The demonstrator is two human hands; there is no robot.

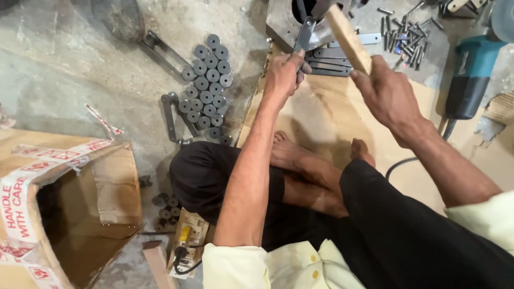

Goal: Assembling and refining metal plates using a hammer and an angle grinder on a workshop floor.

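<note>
Left hand [282,72] is clamped on a flat grey metal strip [304,35], thumb and fingers pinching its lower end, strip standing nearly upright w/ its top end against the steel block [278,24] at the top of view. Right hand [386,91] is closed round a wooden stick [348,38], raised and tilted so its far end points at the strip's top, near the block's dark opening. Hands are apart, one on each item.

Judging by that pose, the stick serves as a mallet to knock the strip home. To do it well: keep the strip square to the opening, grip low so fingers stay clear of the blow, and strike w/ short taps along the strip's length rather than across it, or it'll bend or skid. Can't tell how far the strip's top end is seated; the stick hides that bit.

Just behind the left hand lies a small stack of like flat strips [329,60] on the brown cardboard sheet [321,115] the person sits on, bare feet tucked in front. Left of it, rows of dark round rollers [208,85] on the concrete floor [64,75]. Loose bolts [402,38] top right, a blue-green power tool [471,75] beside them, an open carton [64,214] lower left.
</note>
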